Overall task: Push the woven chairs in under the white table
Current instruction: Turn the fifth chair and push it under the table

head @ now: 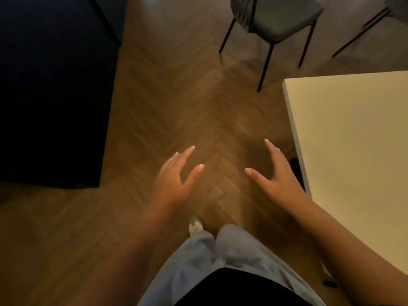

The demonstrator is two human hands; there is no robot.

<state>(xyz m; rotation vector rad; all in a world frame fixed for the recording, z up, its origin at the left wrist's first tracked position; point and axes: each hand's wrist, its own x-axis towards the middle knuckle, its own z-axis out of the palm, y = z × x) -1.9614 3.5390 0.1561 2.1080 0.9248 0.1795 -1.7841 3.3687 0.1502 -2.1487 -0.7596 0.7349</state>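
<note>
Both hands are out in front over the herringbone wood floor [176,111] and hold nothing; the left hand [174,180] has its fingers straight and loosely spread with the thumb apart, and the right hand [278,177] is likewise spread wide, thumb pointing inward; neither touches a chair or the table.

The white table [353,151] shows only its near-left corner and one long edge, at the right of the view; the right forearm crosses just beside that edge. The nearer woven chair [276,21] stands on the floor beyond the table's far corner, well apart from both hands, its dark seat wholly clear of the tabletop and its thin black legs in plain sight; a second chair [379,21] shows only a leg or two at the top right, too blurred to say how far in it sits.

By my reading the step in hand is the approach: no chair pushed in yet, hands readied but out of reach. The next move calls for walking forward past the table's corner, getting both hands onto the nearer chair's backrest, then sliding it toward the table's edge with the legs square so they do not catch.

A dark cabinet [50,89] fills the left side; no brand, label or writing can be read anywhere.
</note>
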